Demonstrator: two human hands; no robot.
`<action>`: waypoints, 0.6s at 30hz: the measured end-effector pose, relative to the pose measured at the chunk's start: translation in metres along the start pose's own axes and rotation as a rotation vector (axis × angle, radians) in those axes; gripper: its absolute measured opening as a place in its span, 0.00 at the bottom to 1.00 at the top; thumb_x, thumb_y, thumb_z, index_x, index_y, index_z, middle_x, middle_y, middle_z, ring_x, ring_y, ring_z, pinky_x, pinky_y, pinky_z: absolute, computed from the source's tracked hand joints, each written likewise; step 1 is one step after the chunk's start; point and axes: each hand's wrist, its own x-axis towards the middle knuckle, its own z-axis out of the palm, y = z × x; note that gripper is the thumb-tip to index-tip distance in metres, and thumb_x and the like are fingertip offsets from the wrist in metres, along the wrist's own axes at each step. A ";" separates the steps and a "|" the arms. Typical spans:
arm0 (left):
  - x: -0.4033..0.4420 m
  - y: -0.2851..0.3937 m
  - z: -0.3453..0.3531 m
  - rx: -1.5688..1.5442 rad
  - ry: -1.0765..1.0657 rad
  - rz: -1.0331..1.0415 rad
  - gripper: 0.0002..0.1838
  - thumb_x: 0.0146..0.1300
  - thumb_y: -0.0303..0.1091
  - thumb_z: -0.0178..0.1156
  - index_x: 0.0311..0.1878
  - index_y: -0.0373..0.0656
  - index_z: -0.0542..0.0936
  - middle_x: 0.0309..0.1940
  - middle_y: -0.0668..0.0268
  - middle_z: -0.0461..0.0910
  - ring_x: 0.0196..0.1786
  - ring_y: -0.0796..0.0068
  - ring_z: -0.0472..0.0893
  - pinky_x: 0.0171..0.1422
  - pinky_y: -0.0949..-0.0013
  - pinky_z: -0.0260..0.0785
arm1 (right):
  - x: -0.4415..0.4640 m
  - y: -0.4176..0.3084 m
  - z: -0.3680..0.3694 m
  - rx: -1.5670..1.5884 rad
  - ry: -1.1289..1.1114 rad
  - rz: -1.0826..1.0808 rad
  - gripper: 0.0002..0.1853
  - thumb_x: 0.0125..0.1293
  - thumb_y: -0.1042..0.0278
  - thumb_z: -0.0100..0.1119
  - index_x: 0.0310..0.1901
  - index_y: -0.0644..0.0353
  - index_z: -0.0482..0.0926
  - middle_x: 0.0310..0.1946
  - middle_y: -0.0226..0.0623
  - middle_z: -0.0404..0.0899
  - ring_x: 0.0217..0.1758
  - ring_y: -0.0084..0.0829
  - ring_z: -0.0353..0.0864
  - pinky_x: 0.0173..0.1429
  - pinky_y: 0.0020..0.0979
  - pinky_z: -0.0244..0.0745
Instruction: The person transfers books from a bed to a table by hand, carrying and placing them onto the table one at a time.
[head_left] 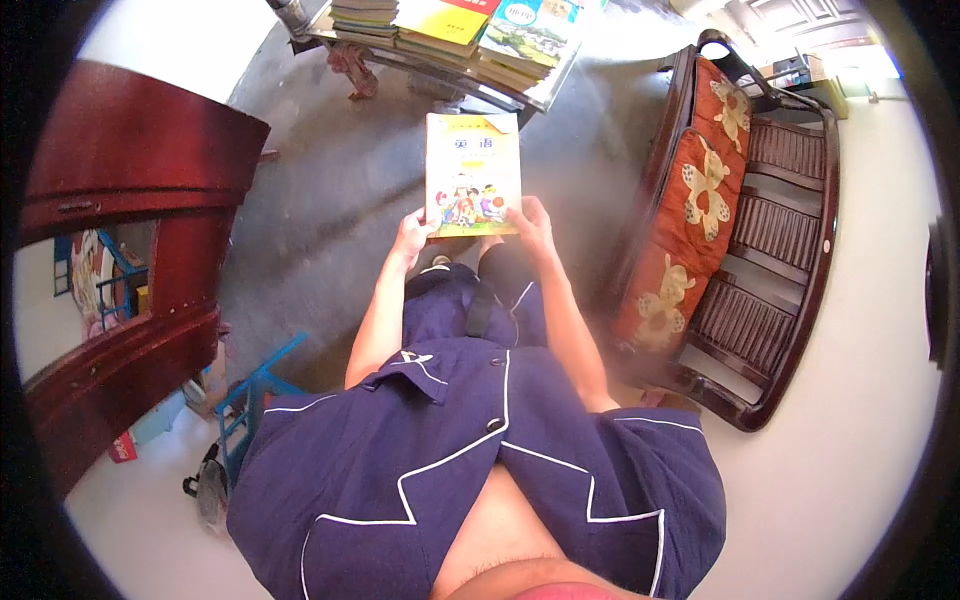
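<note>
The English textbook (473,172), front showing, is held on the near side of the stacked books (448,22). The left hand (412,236) and right hand (534,222) pinch its lower corners. The step appears to be steady holding; any next move calls for even grips.

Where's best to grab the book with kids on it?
Probably the top edge of the held book, coming from the side facing the stacked books: the left hand and right hand grip near its lower corners, leaving that straight edge free.
</note>
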 end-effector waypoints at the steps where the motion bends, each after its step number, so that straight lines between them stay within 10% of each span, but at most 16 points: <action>1: 0.016 0.009 -0.001 0.009 0.001 -0.001 0.18 0.64 0.31 0.54 0.56 0.35 0.70 0.46 0.60 0.78 0.45 0.71 0.79 0.47 0.67 0.76 | 0.012 -0.008 0.002 0.044 0.012 -0.024 0.08 0.62 0.76 0.56 0.42 0.63 0.69 0.37 0.35 0.78 0.41 0.23 0.75 0.49 0.26 0.71; 18: 0.233 0.209 0.039 0.290 -0.038 0.169 0.17 0.62 0.31 0.56 0.53 0.35 0.74 0.44 0.67 0.79 0.44 0.80 0.77 0.50 0.73 0.69 | 0.253 -0.124 -0.025 0.088 0.080 -0.163 0.09 0.62 0.75 0.56 0.43 0.62 0.71 0.37 0.32 0.77 0.42 0.21 0.75 0.48 0.24 0.69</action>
